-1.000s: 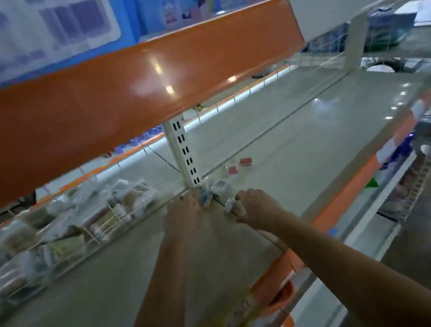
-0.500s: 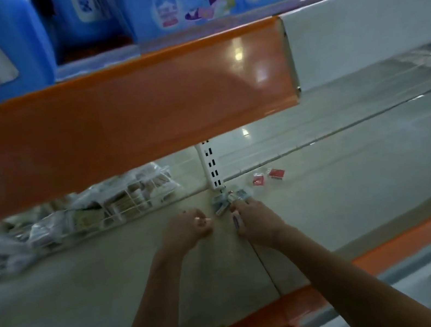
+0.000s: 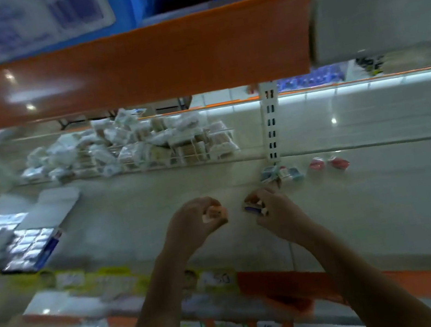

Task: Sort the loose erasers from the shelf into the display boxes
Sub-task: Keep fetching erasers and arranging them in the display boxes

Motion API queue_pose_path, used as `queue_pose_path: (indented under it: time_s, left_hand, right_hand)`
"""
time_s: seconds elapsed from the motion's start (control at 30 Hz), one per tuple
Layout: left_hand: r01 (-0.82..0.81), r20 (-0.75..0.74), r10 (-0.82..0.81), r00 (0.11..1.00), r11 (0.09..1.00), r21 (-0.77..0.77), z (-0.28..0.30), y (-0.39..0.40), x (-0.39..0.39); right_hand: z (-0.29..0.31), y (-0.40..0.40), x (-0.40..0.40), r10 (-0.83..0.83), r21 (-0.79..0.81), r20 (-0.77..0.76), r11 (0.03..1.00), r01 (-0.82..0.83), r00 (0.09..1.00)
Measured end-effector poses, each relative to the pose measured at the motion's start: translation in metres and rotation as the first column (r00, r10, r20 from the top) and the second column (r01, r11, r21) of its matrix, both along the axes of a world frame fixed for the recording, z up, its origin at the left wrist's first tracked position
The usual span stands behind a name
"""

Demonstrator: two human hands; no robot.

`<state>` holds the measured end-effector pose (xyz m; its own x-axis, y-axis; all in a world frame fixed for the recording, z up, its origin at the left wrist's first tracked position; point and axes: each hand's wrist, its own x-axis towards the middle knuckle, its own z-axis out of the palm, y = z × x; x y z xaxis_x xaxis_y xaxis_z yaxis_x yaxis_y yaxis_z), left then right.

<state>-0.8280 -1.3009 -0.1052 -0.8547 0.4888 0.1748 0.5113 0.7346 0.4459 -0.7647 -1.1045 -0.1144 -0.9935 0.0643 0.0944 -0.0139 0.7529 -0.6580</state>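
1. The landmark is the white slotted shelf upright (image 3: pixel 271 124) at the back of the pale grey metal shelf (image 3: pixel 130 207).
2. Loose erasers (image 3: pixel 281 174), small wrapped blocks in white and blue, lie in a cluster at the foot of that upright; two red wrapped erasers (image 3: pixel 328 164) lie just to its right. These are left to sort.
3. The left hand (image 3: pixel 197 221) is curled in front of the upright and to its left, gripping something small and pale orange, probably an eraser.
4. The right hand (image 3: pixel 266 206) is curled almost directly in front of the upright, holding small blue and white pieces, likely erasers.
5. The open blue cardboard display boxes (image 3: pixel 26 248), well to the left of the upright, show rows of pale wrapped pieces, so they look largely filled.
6. Judging from this, the task is well along: two handfuls to carry across, then one small cluster to gather.
7. A wire basket of wrapped packets (image 3: pixel 133 146) sits left of the upright.
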Motion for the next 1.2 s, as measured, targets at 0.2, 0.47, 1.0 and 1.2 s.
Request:
queue_pose_path:
  time_s: [0.2, 0.47, 1.0, 1.2]
  left_hand:
    - [-0.095, -0.103, 0.099, 0.990, 0.994, 0.044, 0.013, -0.083, 0.030]
    - [-0.225, -0.076, 0.236, 0.969, 0.966, 0.131, 0.026, -0.233, 0.057]
    - [-0.326, 0.344, 0.087, 0.935, 0.592, 0.737, 0.002, -0.429, 0.029]
    - [-0.334, 0.434, -0.113, 0.894, 0.477, 0.813, 0.010, -0.468, -0.021]
  right_hand:
    - [0.014, -0.078, -0.005, 0.161, -0.046, -0.094, 0.985, -0.166, 0.982]
    - [0.025, -0.231, -0.010, 0.309, -0.055, -0.229, 0.942, -0.330, 0.923]
    - [0.039, -0.412, -0.065, 0.443, 0.012, -0.182, 0.894, -0.448, 0.878]
    - [0.045, -0.438, -0.112, 0.456, 0.054, -0.201, 0.889, -0.455, 0.867]
